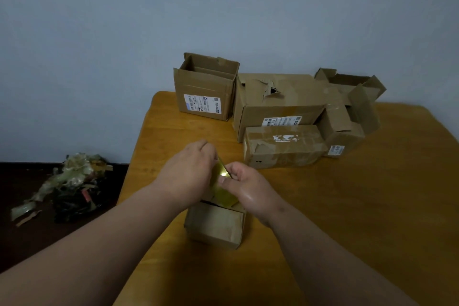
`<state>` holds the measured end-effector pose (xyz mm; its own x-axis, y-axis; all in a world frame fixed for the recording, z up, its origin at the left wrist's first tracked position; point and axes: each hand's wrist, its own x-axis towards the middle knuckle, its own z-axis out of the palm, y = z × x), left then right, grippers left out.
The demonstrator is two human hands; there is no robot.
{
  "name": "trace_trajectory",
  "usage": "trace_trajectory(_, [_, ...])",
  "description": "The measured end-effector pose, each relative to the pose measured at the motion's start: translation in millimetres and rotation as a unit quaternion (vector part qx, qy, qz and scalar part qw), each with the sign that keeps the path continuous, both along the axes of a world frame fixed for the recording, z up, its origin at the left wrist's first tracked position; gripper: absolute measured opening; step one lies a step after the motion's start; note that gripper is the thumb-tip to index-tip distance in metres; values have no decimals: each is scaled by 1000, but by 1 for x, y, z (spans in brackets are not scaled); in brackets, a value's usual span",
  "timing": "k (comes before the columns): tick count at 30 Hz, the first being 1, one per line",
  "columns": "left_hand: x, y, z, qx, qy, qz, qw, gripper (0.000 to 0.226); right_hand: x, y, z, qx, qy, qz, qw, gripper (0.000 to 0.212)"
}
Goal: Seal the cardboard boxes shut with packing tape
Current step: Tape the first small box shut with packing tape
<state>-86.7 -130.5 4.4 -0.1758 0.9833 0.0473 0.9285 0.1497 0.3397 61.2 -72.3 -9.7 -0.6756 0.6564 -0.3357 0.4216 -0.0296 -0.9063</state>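
- Wooden desk [347, 206] against a blue-grey wall [124, 32]; six cardboard boxes on it in total.
- Small box [214, 225] at the near edge, right under both hands, flaps partly hidden by them.
- Left hand [185, 174] and right hand [248, 191] both pinch a yellowish strip of packing tape [222, 184] just above the small box; fingers curled on the tape, thumb of right hand on top.
- Five other boxes at the far side: open box [203, 92] with label, upright; large torn box [278, 99] beside it; long taped box [283, 145] in front; two open, crumpled boxes [347, 109] at right, touching.
- Floor, left of desk: one pile of scrap tape and wrapping [72, 186].
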Motion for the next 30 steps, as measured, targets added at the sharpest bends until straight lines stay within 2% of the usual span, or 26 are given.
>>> trace_trajectory(5, [-2,3,10,-59,-35,6,998,8,-2,7,2,19,-15,-30,999,10])
trace_trajectory(12, [-17,6,16,-119,-209,49,969,12,-2,18,10,19,-67,21,997,18])
trace_trajectory(15, [-17,5,19,-132,-251,39,958,11,4,23,16,12,-75,47,996,36])
trace_trajectory(19, [-15,8,21,-95,-201,57,973,10,11,27,20,12,-66,73,995,45])
trace_trajectory(22, [-13,10,23,-74,-156,57,983,11,16,30,20,19,-58,86,994,36])
trace_trajectory(26, [-3,9,26,-40,-108,47,992,11,16,31,20,103,-84,114,985,19])
trace_trajectory(30, [8,9,26,-19,-94,31,995,9,17,29,13,178,-127,59,974,28])
